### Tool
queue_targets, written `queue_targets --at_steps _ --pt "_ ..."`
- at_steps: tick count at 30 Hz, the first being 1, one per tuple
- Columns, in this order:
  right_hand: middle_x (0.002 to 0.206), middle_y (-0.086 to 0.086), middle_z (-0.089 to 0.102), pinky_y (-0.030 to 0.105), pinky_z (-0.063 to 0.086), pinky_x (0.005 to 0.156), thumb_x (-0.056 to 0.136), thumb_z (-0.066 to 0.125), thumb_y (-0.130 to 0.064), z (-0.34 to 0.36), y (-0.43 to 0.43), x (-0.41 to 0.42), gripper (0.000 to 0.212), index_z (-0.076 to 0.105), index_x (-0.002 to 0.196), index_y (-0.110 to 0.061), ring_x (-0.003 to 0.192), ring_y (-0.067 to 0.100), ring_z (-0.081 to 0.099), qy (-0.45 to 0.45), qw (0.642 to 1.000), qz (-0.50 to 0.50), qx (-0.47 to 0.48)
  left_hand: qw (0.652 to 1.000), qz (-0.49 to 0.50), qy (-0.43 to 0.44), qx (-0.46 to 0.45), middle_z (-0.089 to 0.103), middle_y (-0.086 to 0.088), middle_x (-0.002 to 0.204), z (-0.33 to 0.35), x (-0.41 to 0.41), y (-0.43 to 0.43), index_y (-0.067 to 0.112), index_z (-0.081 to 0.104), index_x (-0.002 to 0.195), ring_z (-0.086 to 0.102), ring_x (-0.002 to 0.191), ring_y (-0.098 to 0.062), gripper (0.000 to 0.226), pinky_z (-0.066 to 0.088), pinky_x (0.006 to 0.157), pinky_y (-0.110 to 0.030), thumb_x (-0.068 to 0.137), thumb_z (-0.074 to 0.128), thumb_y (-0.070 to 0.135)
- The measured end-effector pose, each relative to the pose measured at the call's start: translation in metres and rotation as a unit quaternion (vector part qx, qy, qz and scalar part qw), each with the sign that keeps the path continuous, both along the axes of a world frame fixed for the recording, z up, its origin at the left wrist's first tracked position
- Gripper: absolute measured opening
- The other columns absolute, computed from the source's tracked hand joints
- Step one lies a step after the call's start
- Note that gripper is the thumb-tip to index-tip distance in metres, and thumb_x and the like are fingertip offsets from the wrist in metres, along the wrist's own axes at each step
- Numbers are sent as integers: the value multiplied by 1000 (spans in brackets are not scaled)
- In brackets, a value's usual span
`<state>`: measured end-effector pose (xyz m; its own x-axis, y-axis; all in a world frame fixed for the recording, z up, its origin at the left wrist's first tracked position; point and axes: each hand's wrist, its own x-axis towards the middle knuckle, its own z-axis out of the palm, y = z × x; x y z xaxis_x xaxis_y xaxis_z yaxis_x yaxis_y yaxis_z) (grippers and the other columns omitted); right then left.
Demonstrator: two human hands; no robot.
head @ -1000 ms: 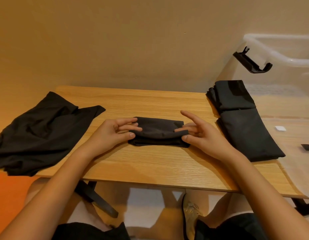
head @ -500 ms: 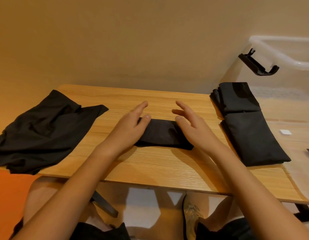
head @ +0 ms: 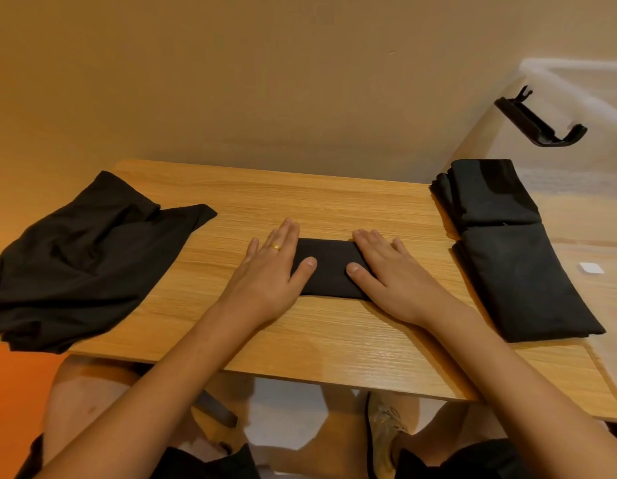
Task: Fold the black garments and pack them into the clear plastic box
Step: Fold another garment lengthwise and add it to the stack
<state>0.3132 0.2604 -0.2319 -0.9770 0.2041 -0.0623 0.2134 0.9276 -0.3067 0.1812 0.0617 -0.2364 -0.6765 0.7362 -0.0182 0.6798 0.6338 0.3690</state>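
A small folded black garment (head: 329,267) lies flat at the middle of the wooden table (head: 317,344). My left hand (head: 270,271) presses its left end with straight fingers, a gold ring on one finger. My right hand (head: 386,274) presses its right end the same way. A loose pile of unfolded black garments (head: 82,261) lies at the table's left end. Two folded black garments (head: 507,243) lie inside the clear plastic box (head: 576,188) at the right.
The box's black latch (head: 538,121) hangs on its near wall. A small white label (head: 592,268) shows through the box. A wall stands right behind the table. My knees and a shoe show under the front edge.
One second ago my fingers pinched the garment's ends while folding it. Since then both hands have flattened and now press down on the folded piece.
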Motion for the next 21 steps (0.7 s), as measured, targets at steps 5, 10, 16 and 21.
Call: queue_targets --at_steps 5,10,16,21 --pt "167 -15 -2 27 -13 122 100 1 -63 16 11 3 73 -1 162 -26 146 -8 -11 -19 988 -29 -152 996 -4 -82 36 -24 9 164 13 0 -12 27 -17 158 -19 146 -3 72 -9 124 -36 103 16 60" --pt "169 -9 9 26 -10 123 108 10 -52 36 5 -15 63 10 162 -21 152 -2 -4 104 981 -50 -157 993 -7 -2 116 -16 8 167 31 3 9 23 -8 160 -19 150 -2 64 -11 124 -39 108 19 47" --pt "170 -4 13 42 -5 126 109 21 -46 4 -23 -21 59 13 162 -22 156 12 -2 7 999 -11 -38 999 -43 23 -20 0 8 169 5 6 20 21 6 162 -9 153 -6 61 0 126 -45 107 16 46" --pt "169 -7 15 44 -4 126 107 20 -51 -2 -9 -11 60 14 162 -27 156 13 2 12 999 -38 -22 1000 -3 -24 -2 -5 11 169 6 2 7 26 3 162 -6 154 -10 61 7 125 -39 107 19 49"
